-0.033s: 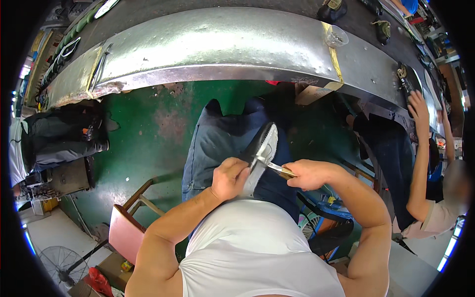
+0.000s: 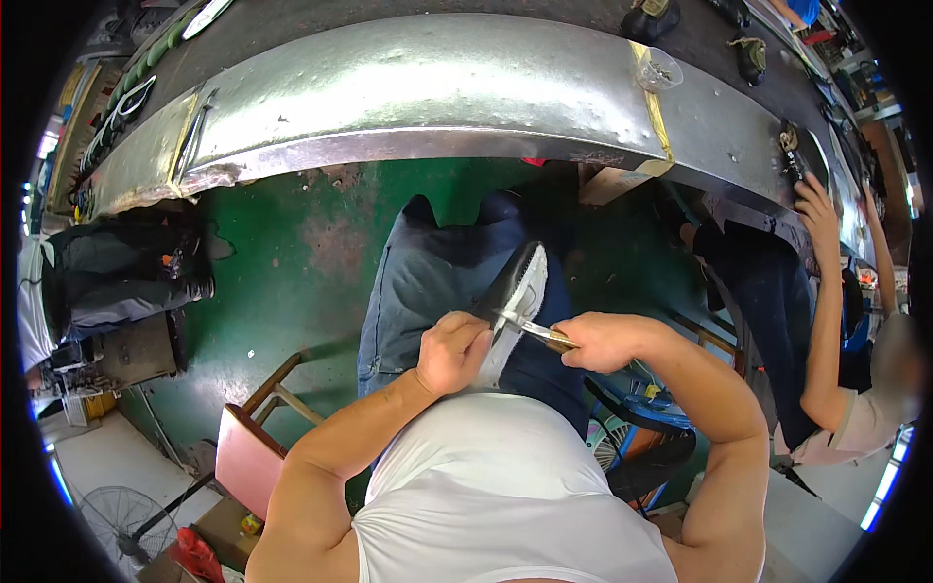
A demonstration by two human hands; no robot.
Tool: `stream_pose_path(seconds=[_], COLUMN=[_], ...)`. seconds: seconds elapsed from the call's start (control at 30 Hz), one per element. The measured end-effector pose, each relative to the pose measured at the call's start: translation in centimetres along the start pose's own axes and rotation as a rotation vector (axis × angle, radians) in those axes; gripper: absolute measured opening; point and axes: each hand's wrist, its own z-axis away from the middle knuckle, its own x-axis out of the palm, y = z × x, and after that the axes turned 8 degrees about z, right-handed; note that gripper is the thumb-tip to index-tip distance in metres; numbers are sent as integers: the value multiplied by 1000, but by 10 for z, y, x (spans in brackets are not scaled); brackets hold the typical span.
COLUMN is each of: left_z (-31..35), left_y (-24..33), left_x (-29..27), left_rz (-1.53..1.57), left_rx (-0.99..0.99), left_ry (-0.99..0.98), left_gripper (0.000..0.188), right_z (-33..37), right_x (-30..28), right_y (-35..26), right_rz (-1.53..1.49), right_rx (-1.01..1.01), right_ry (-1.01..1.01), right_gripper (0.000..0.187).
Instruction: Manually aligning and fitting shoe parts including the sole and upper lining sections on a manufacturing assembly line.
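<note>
One black, white-bottomed shoe (image 2: 531, 285) sits over our lap (image 2: 413, 301), left fingers (image 2: 455, 324) gripping its side, right fingers (image 2: 573, 358) closed round a metal hand tool (image 2: 533, 327). Probably light, stiff; we'd grip midfoot, clear of the tool.

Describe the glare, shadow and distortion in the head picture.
Head view: glare whitens the metal bench; its edge bows, fisheye-style, inside a black surround. Head view: the knees sit in shade, while the pale-soled shoe stands out against blue trousers.
</note>
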Motion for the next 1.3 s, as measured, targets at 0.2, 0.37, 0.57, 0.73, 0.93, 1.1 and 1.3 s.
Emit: stream_pose_path(seconds=[0.2,0.37,0.57,0.73,0.93,1.1,1.3], left_z=[23,13,-3,-13,-7,9,-6], left_y=[-49,-66,-69,-63,-46,-46,-35], left_x=[29,16,10,17,35,41,29], left_rz=[237,778,528,490,351,194,-1], left_rx=[-388,-693,-620,-698,-760,-572,-332], left_ry=[-5,-303,-420,-418,-243,-125,-194], left_gripper=[45,80,105,106,96,83,70], right_z=[-4,-31,-58,-28,-22,-31,-94], right_x=[-11,34,82,77,64,36,123], right_y=[-8,37,65,61,41,5,-16], right_rz=[292,315,-29,-114,264,-566,-879], right_rx=[-18,-105,-191,-223,-34,180,105], right_ry=[139,386,755,646,900,143,769], right_gripper=[28,24,27,44,43,26,26])
